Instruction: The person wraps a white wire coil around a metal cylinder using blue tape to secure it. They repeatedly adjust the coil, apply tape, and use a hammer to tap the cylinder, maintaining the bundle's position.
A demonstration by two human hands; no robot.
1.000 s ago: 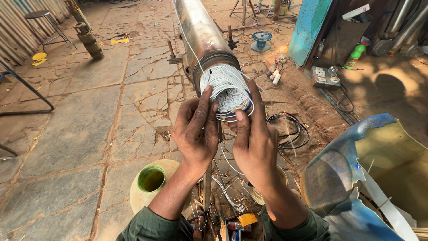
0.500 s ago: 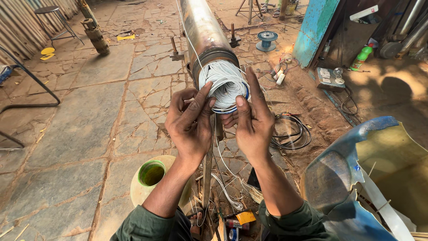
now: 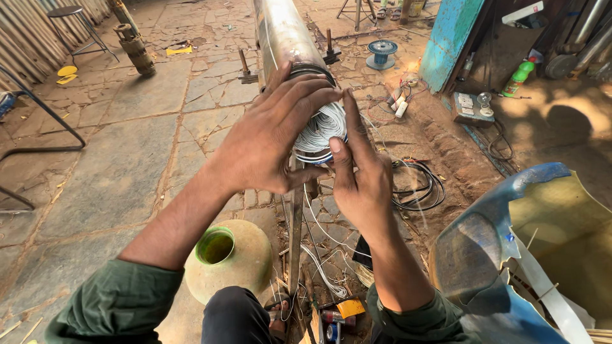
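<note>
Our left hand (image 3: 268,143) has slid up over the long steel tube's (image 3: 280,32) end, fingers spread on the white wire coil (image 3: 322,130); our right hand (image 3: 360,172) pinches its strands.

Two hands (image 3: 268,137) (image 3: 360,172), one steel cylinder (image 3: 280,32), one wire coil (image 3: 322,130), one clay pot (image 3: 229,258), one stool (image 3: 67,13)
</note>
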